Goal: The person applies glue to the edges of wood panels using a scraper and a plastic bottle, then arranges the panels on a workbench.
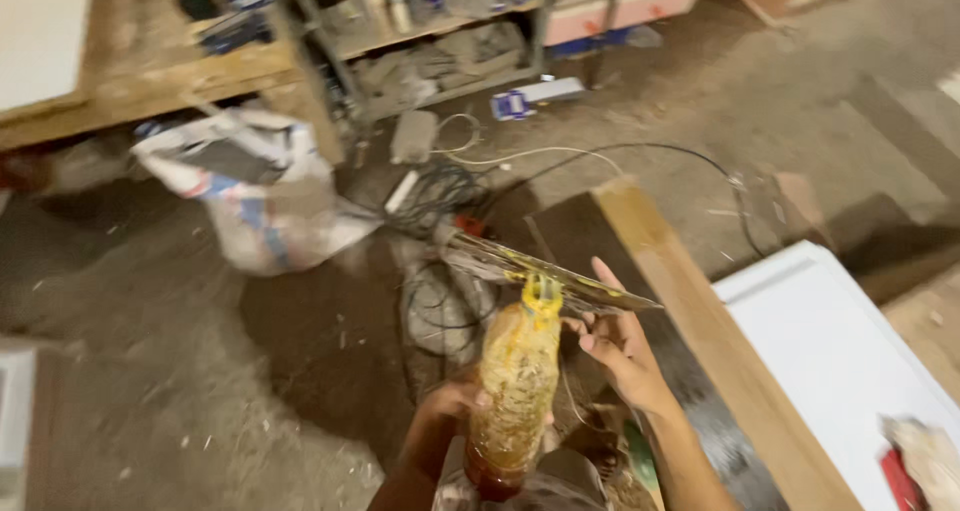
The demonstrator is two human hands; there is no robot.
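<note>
While left hand point(455, 403) grips upright glue bottle point(515, 391), right hand point(615, 343) pinches thin strip point(545, 273) lying crosswise on nozzle.

I see two bare forearms coming up from the bottom edge, with no sleeves, gloves, rings or wristbands on them. My left hand point(455, 403) and right hand point(615, 343) are bare too, and both look slightly blurred.
</note>
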